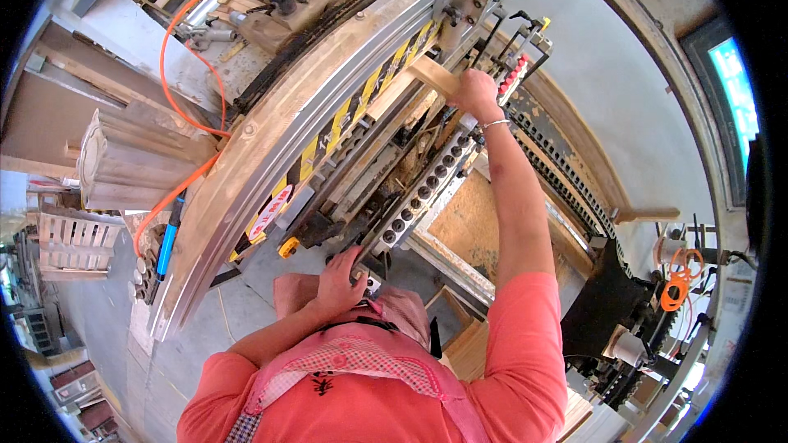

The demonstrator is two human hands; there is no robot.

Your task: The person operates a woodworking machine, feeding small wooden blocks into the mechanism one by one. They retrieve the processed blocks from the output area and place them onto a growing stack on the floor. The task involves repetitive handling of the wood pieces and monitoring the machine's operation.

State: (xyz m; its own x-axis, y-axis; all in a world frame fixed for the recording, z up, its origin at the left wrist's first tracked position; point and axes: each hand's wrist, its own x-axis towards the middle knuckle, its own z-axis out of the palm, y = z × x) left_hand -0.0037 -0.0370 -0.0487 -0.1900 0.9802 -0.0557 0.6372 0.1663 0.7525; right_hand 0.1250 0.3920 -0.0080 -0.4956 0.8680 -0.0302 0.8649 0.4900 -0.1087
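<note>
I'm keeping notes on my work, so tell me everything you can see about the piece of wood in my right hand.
The piece of wood looks pale tan and unpainted, with a flat face and straight edges. Your right hand grips its right end, hiding that part. It slants down to the right in the picture, near the yellow-and-black striped band. Whether it touches the pale strip at its left is unclear.

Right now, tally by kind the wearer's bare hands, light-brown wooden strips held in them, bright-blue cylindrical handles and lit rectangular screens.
Bare left hand and right hand: 2
Light-brown wooden strip, in the right hand: 1
Bright-blue cylindrical handle: 1
Lit rectangular screen: 1
Total: 5
</note>
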